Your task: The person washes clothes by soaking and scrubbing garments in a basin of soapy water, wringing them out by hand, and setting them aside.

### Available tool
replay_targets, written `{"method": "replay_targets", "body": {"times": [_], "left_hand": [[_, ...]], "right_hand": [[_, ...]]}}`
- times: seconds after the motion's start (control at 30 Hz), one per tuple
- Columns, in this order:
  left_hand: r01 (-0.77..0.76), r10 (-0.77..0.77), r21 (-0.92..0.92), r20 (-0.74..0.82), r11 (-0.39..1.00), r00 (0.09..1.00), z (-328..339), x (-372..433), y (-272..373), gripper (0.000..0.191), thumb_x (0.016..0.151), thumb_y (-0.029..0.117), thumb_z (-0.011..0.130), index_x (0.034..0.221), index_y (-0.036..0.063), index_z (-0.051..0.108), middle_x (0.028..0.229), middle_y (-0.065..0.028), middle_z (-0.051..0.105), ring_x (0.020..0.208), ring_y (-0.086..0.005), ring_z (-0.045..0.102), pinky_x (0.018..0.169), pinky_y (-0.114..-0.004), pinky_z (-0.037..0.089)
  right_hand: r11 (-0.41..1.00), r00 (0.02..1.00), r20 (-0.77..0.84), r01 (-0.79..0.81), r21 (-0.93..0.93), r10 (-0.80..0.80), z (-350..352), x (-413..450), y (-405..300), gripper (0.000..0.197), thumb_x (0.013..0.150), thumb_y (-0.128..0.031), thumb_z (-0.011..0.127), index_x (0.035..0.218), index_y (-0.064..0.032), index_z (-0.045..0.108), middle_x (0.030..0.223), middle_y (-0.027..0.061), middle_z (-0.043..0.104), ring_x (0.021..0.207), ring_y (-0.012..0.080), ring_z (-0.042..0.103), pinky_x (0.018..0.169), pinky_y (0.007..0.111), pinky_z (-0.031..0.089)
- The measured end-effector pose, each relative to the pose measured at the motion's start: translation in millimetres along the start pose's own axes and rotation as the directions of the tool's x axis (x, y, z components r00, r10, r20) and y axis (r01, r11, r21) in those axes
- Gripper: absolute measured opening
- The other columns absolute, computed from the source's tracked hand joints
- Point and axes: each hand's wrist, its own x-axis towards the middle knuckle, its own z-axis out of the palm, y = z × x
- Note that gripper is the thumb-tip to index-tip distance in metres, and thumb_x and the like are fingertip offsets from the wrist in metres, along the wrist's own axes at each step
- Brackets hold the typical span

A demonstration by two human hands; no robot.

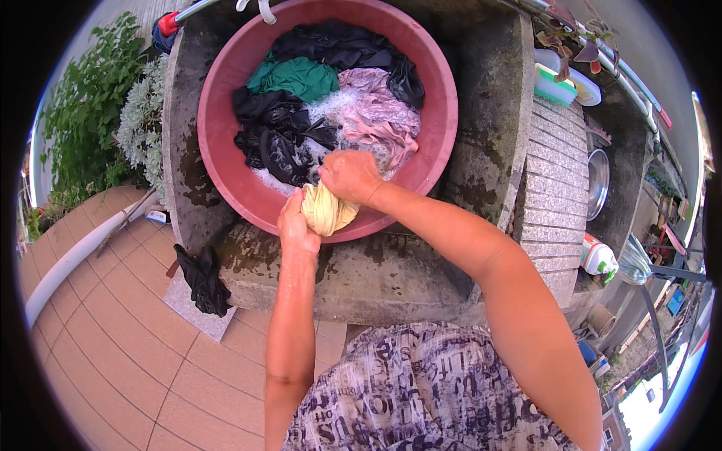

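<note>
A bunched yellow cloth (328,211) is held over the near rim of a large red plastic tub (217,163). My left hand (296,225) cups the cloth from its left side. My right hand (351,176) is closed at the top of the same cloth, its fingers partly hidden. Beyond my hands, wet clothes lie in sudsy water: a green garment (299,79), a pink patterned garment (381,118), and dark garments (338,42) at the back and left.
The tub sits in a concrete basin (361,282). A black cloth (203,282) hangs over its near left corner. Right of it are a ribbed stone washboard (553,191), a scrub brush (555,84), a white bottle (598,256) and a metal bowl (598,183). A white hose bends above the tub.
</note>
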Motion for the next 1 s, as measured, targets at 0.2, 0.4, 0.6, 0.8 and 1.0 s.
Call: {"method": "replay_targets", "body": {"times": [0.2, 0.4, 0.6, 0.8, 1.0], "left_hand": [[0.033, -0.028, 0.092, -0.049, 0.995, 0.998, -24, 20, 7, 0.059, 0.095, 0.031, 0.053, 0.141, 0.0054, 0.027, 0.145, -0.0193, 0.028, 0.131, -0.0401, 0.032, 0.105, -0.054, 0.032], [0.129, -0.115, 0.211, -0.079, 0.969, 0.990, -24, 43, -1, 0.063, 0.094, 0.034, 0.054, 0.144, 0.0094, 0.025, 0.148, -0.0206, 0.022, 0.132, -0.0389, 0.029, 0.102, -0.057, 0.032], [0.377, -0.378, 0.030, 0.118, 0.926, 0.918, -11, 31, 21, 0.053, 0.095, 0.051, 0.045, 0.121, 0.0046, 0.046, 0.121, -0.0148, 0.053, 0.103, -0.0330, 0.057, 0.086, -0.055, 0.049], [-0.327, 0.174, 0.220, 0.518, 0.919, 0.838, -75, 59, -6, 0.035, 0.098, 0.038, 0.042, 0.116, 0.0107, 0.054, 0.107, -0.0070, 0.057, 0.100, -0.0184, 0.057, 0.087, -0.032, 0.048], [-0.235, 0.207, -0.027, 0.581, 0.972, 0.787, -41, 31, -3, 0.025, 0.097, 0.030, 0.046, 0.108, 0.0090, 0.053, 0.105, -0.0072, 0.055, 0.097, -0.0187, 0.055, 0.086, -0.035, 0.047]], "right_hand": [[0.923, 0.836, 0.548, 0.192, -0.335, 0.025, 18, -9, 51, 0.025, 0.080, -0.014, 0.058, 0.101, -0.0016, 0.066, 0.103, 0.0180, 0.066, 0.100, 0.0283, 0.064, 0.083, 0.043, 0.051], [0.930, 0.887, 0.292, -0.311, -0.195, 0.358, 11, 9, 58, 0.019, 0.077, -0.014, 0.060, 0.092, -0.0040, 0.066, 0.094, 0.0181, 0.067, 0.093, 0.0314, 0.065, 0.076, 0.045, 0.052], [0.933, 0.981, -0.036, 0.193, 0.302, -0.191, -2, -59, -112, 0.017, 0.069, -0.014, 0.063, 0.079, -0.0027, 0.057, 0.088, 0.0169, 0.056, 0.087, 0.0340, 0.057, 0.069, 0.046, 0.047], [0.938, 0.903, -0.382, 0.289, 0.194, -0.199, -4, -29, -104, 0.022, 0.067, -0.023, 0.064, 0.076, -0.0045, 0.055, 0.084, 0.0143, 0.050, 0.082, 0.0308, 0.054, 0.063, 0.044, 0.046], [0.966, 0.908, -0.416, 0.151, 0.211, -0.051, -18, -21, -93, 0.024, 0.070, -0.026, 0.064, 0.077, -0.0047, 0.054, 0.087, 0.0140, 0.049, 0.085, 0.0318, 0.053, 0.064, 0.043, 0.047]]}}
